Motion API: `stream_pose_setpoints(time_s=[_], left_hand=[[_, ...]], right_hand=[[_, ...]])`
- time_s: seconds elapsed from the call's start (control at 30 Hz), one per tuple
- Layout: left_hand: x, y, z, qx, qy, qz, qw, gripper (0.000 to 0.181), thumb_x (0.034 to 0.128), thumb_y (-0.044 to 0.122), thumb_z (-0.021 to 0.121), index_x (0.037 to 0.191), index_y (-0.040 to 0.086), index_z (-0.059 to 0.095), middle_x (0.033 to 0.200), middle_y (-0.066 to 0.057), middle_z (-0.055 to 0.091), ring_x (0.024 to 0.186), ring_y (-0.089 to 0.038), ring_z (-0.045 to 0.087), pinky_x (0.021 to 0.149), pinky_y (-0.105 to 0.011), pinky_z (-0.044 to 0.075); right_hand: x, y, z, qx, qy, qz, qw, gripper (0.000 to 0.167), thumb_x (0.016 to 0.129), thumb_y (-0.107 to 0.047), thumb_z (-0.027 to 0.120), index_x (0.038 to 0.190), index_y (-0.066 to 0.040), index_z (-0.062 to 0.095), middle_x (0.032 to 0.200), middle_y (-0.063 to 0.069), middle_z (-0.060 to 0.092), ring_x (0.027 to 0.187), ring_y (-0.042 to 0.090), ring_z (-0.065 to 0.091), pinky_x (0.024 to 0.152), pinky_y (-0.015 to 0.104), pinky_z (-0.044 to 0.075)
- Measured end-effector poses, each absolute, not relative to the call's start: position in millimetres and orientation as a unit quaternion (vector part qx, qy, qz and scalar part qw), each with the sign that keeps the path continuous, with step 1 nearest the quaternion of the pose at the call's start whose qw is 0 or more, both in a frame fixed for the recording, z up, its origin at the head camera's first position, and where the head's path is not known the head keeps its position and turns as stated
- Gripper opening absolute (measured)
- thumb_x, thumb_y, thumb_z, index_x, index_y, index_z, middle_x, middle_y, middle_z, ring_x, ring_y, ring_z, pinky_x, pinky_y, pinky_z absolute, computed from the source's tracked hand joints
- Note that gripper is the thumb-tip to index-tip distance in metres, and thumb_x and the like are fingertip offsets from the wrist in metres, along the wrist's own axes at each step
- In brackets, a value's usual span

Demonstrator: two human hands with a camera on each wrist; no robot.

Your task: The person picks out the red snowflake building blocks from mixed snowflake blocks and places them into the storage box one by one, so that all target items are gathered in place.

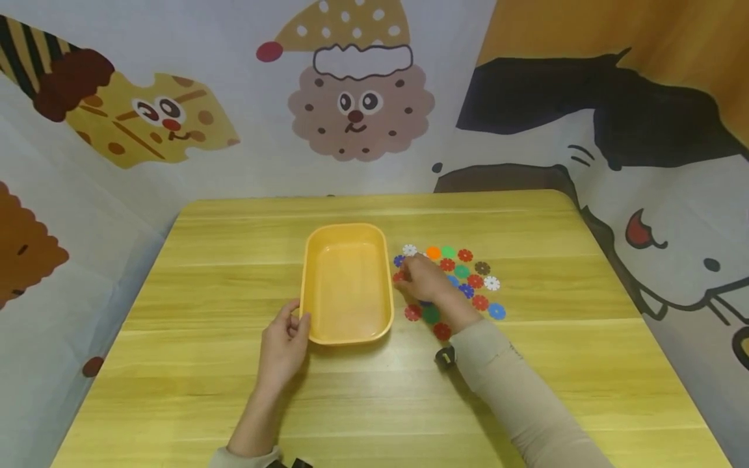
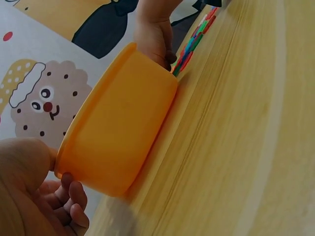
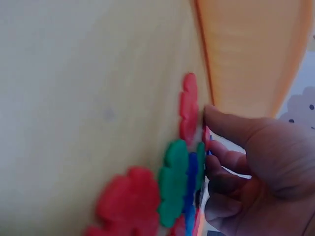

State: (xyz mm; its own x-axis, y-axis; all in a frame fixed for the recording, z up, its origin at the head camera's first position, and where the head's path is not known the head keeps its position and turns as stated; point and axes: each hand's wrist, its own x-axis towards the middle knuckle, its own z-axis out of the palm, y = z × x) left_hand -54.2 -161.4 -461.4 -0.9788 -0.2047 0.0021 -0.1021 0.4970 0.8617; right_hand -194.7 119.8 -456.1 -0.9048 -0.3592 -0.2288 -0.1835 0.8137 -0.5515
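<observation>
A yellow-orange plastic tray with rounded corners stands on the table, its inside bare. My left hand holds its left rim near the front corner; the left wrist view shows the thumb over the rim and curled fingers below it outside. Right of the tray lie several notched plastic interlocking discs in red, green, blue, white, orange and brown, such as a green disc. Over their left side is my right hand, thumb and fingertips pinching a red disc beside the tray wall. The hand hides some discs.
The wooden table reaches to a printed cloth hung behind and at both sides. A small black device sits at the right wrist by the sleeve.
</observation>
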Motion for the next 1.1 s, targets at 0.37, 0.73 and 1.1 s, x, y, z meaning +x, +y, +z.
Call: stream_pose_setpoints(time_s=[0.37,0.73,1.1], left_hand=[[-53.9,-162.5,-462.9,0.087,-0.864,-0.494,0.049,0.04,0.1028,0.011,0.058,0.138,-0.007,0.053,0.078,-0.009,0.059,0.063,-0.016,0.051,0.052,-0.022,0.044],[-55.4,-160.0,-461.7,0.094,-0.861,-0.498,0.053,0.041,0.103,0.013,0.058,0.138,-0.006,0.054,0.076,-0.008,0.058,0.059,-0.014,0.05,0.05,-0.022,0.043],[-54.9,-156.6,-460.4,0.093,-0.855,-0.506,0.069,0.037,0.1035,0.011,0.056,0.136,-0.007,0.056,0.078,-0.01,0.059,0.063,-0.017,0.053,0.052,-0.023,0.046]], right_hand=[[-195.0,123.9,-457.1,-0.179,0.915,-0.32,0.167,0.036,0.088,-0.017,0.08,0.115,-0.006,0.058,0.1,0.01,0.065,0.092,0.025,0.063,0.082,0.037,0.057],[-197.1,128.9,-456.9,-0.247,0.918,-0.278,0.14,0.02,0.09,-0.029,0.078,0.097,-0.011,0.073,0.083,-0.003,0.066,0.076,0.015,0.06,0.072,0.031,0.056],[-206.2,128.1,-443.4,-0.204,0.93,-0.305,-0.024,0.036,0.092,-0.034,0.076,0.106,0.0,0.072,0.093,0.011,0.072,0.087,0.029,0.069,0.081,0.043,0.059]])
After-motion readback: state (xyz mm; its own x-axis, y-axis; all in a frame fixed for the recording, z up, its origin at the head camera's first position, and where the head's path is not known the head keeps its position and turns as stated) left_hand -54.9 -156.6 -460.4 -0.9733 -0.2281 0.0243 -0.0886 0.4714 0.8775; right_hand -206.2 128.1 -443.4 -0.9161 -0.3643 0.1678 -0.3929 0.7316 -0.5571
